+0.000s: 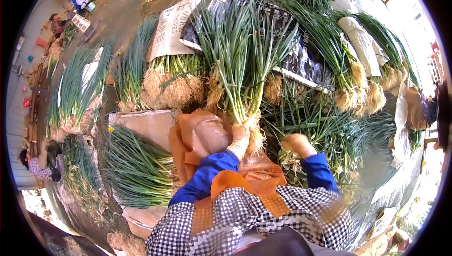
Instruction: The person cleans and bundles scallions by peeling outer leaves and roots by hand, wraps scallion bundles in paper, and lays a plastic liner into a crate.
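Observation:
A bunch of green onions (240,67) stands upright in my left hand (240,136), which is wrapped round the pale stems just above the roots. Its leaves fan out away from me, and a tuft of tan roots hangs beside the hand. To the right, my right hand (297,145) is curled over loose leaves and peelings (320,131); its fingers are blurred and what they hold, if anything, is hidden. Orange plastic (188,138) covers my lap under the held bunch.
Green onions (141,169) lie on cardboard at the left. Root-on bundles (174,84) line the far side, partly under a printed sack (174,30) and black plastic sheeting (301,56). More bundles (351,86) lie at the right. Other people (44,164) sit at the left edge and far left.

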Motion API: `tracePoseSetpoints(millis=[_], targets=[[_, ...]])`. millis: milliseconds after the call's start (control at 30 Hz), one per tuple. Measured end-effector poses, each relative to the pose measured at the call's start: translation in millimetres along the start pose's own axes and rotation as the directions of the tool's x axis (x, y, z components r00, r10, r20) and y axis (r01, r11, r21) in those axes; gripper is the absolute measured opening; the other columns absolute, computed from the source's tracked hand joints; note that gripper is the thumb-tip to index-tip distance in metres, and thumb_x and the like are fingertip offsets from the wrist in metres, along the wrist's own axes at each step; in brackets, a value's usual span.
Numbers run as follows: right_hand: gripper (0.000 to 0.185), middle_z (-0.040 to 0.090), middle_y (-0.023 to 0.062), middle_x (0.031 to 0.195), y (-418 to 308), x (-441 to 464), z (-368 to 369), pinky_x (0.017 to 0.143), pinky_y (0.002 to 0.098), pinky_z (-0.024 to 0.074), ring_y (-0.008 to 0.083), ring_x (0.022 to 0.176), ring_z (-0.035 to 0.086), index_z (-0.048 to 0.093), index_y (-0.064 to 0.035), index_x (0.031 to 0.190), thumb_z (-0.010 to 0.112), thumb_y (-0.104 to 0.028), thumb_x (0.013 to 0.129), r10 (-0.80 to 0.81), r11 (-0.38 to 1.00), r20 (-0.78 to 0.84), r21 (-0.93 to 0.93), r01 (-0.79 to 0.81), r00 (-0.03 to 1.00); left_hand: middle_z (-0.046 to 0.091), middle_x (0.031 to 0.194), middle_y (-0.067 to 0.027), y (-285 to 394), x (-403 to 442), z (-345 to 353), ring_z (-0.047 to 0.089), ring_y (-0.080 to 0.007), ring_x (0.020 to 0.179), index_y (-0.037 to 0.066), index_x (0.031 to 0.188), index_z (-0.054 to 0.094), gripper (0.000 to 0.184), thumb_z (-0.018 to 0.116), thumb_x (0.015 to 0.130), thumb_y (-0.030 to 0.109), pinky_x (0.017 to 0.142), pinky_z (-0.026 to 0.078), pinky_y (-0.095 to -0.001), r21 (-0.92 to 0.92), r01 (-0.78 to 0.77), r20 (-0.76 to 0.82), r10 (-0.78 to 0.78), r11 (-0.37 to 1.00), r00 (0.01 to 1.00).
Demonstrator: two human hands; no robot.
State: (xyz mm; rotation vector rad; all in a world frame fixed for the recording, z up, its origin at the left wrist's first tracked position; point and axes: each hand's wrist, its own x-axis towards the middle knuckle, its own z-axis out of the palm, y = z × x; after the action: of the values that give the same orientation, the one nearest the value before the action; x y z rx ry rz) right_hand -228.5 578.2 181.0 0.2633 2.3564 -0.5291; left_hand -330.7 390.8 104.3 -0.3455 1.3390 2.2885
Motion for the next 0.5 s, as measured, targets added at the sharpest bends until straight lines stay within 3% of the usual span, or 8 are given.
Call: tracePoseSetpoints(millis=[33,100,133,200,300,400,467,500], targets=[[0.051,0.068,0.0103,0.085,10,12,-4,0.071,0.0306,0.0524,0.0228,0.078,0.066,0.064,-0.0058,0.102,0.049,-0.052,0.086,0.144,0.921,-0.072,-0.356,-0.16,0.987,0.064,0.077,-0.0056,-20,10,-9,0.056,-0.0107,0.061,-0.001,0.091,0.065,0.018,0.069,0.076,0.008,0.052,0.042,-0.0213,0.154,-0.086,0.031,0.082,0.984,0.996],[0.039,0.062,0.0136,0.07,23,74,24,0.06,0.0394,0.0473,0.0272,0.066,0.063,0.062,-0.0044,0.081,0.057,-0.043,0.084,-0.04,0.955,-0.689,0.188,0.232,0.724,0.063,0.076,-0.0043,1,1,13,0.056,-0.0103,0.061,0.0,0.09,0.063,0.018,0.07,0.075,0.008,0.051,0.042,-0.0215,0.165,-0.021,-0.006,0.022,0.986,1.0],[0.038,0.061,0.0131,0.068,-33,49,-17,0.059,0.0373,0.0467,0.0265,0.064,0.062,0.06,-0.0036,0.081,0.058,-0.041,0.084,0.178,0.765,-0.527,0.605,0.219,0.831,0.062,0.075,-0.0031,7,-11,14,0.055,-0.01,0.06,0.0,0.09,0.062,0.019,0.071,0.075,0.008,0.051,0.042,-0.0218,0.188,0.066,-0.07,-0.054,0.98,0.996],[0.031,0.059,0.0071,0.067,-60,80,-20,0.055,0.0277,0.0435,0.0154,0.059,0.056,0.062,-0.0032,0.087,0.06,-0.034,0.085,0.178,0.703,-0.568,0.645,0.3,0.804,0.061,0.075,-0.0014,-8,-2,6,0.053,-0.0077,0.064,0.0,0.093,0.06,0.021,0.07,0.076,0.009,0.055,0.042,-0.021,0.569,-0.124,-0.059,0.191,0.813,0.98],[0.029,0.056,-0.0019,0.075,-73,98,-22,0.052,0.0193,0.0355,0.0058,0.059,0.047,0.059,-0.0025,0.098,0.06,-0.03,0.087,0.05,0.195,-0.483,0.863,0.466,0.874,0.063,0.081,-0.0026,-8,5,-5,0.056,-0.011,0.067,0.0,0.1,0.061,0.026,0.067,0.079,0.013,0.059,0.045,-0.0226,0.28,0.005,-0.034,0.005,0.96,0.999],[0.035,0.055,-0.0033,0.077,-81,92,-24,0.051,0.0167,0.033,0.0026,0.057,0.044,0.052,-0.0013,0.116,0.055,-0.023,0.09,-0.085,0.019,-0.544,0.837,0.547,0.835,0.064,0.089,-0.0079,-7,11,-9,0.061,-0.0163,0.071,-0.002,0.109,0.057,0.028,0.05,0.09,0.017,0.061,0.051,-0.0258,-0.375,0.324,0.206,-0.263,0.868,0.943],[0.047,0.05,-0.0062,0.074,-82,96,-33,0.046,0.0163,0.0278,0.0016,0.052,0.037,0.037,-0.0035,0.133,0.051,-0.02,0.091,-0.283,-0.113,-0.406,0.914,0.39,0.869,0.063,0.09,-0.01,2,8,-17,0.061,-0.0187,0.072,-0.002,0.109,0.056,0.029,0.046,0.091,0.019,0.063,0.052,-0.028,-0.356,0.507,0.388,-0.369,0.785,0.844],[0.051,0.048,-0.0073,0.071,-82,99,-38,0.044,0.0165,0.0252,0.0011,0.049,0.034,0.033,-0.0044,0.137,0.05,-0.02,0.092,-0.344,-0.103,-0.385,0.922,0.373,0.856,0.059,0.071,-0.0061,20,-4,1,0.056,-0.0174,0.056,0.003,0.088,0.06,0.015,0.055,0.087,0.017,0.051,0.049,-0.0295,-0.419,0.545,0.276,-0.469,0.727,0.839]])
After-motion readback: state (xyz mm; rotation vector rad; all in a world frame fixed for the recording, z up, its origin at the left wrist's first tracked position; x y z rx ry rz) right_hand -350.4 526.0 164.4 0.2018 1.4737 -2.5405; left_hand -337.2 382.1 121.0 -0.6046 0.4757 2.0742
